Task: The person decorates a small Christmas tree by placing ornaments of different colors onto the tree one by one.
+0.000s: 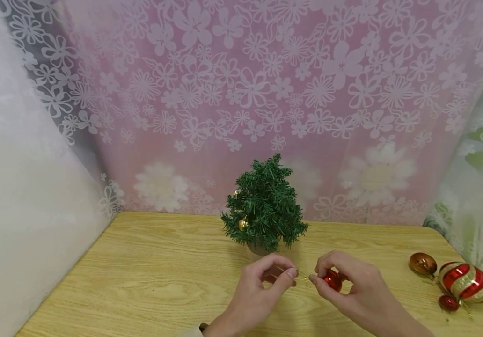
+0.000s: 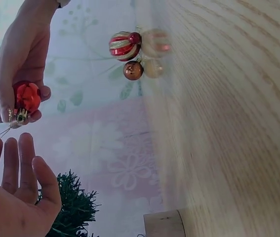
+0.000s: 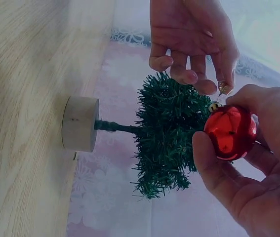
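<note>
My right hand (image 1: 357,285) grips a shiny red ball ornament (image 3: 231,132) with a gold cap. The thumb and index finger of my left hand (image 1: 262,285) pinch the thin gold hanging string tied to that cap. Both hands are held above the table, in front of a small green artificial Christmas tree (image 1: 267,201). A round wooden base (image 3: 81,123) carries the tree. On its left side hangs a small gold ball (image 1: 243,224). In the left wrist view the red ornament hangs cap-down from the right hand's fingers.
At the table's right lie a large red-and-gold striped ornament (image 1: 466,282), a copper-coloured ball (image 1: 423,264) and a small dark red ball (image 1: 449,303). The wood-grain table (image 1: 161,267) ends at a pink flowered curtain (image 1: 224,93) behind the tree.
</note>
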`<state>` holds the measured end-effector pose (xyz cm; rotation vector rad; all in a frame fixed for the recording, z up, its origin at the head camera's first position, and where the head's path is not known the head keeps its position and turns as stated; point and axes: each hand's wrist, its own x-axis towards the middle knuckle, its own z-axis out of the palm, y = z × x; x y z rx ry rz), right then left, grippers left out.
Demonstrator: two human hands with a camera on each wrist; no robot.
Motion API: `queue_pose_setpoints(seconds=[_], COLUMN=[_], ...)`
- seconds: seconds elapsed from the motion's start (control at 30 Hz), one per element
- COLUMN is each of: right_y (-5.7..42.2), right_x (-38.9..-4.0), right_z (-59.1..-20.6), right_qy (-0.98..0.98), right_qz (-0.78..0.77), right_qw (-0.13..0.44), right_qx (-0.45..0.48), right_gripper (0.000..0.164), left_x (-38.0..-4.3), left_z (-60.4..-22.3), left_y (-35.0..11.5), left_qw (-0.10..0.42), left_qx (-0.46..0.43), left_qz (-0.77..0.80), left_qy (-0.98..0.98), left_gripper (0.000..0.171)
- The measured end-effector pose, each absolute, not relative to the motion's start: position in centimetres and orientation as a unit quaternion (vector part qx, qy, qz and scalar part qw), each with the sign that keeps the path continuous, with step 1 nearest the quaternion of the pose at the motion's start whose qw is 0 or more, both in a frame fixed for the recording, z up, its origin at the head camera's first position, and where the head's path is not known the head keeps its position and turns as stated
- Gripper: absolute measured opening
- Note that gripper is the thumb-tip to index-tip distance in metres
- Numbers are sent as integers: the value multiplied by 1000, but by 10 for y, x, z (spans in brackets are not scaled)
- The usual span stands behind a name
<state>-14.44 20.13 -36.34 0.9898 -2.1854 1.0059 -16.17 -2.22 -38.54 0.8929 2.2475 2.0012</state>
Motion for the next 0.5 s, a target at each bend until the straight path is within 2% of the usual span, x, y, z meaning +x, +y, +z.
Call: queue_pose_setpoints(seconds=[0.2, 0.5], right_y=[198, 196], right_x=[-144, -146], right_z=[-361, -363], right_qy=[-824, -823], right_qz=[354, 335], right_qw=[259, 281], right_qx=[358, 363], right_gripper=[47, 49], left_x=[-159, -158], left_z=[-386, -386], left_y=[-21, -22], left_qw=[-42, -31], left_qx=[308, 289], left_qz=[616, 602], left_qy=[724, 743], left_gripper=[16, 13])
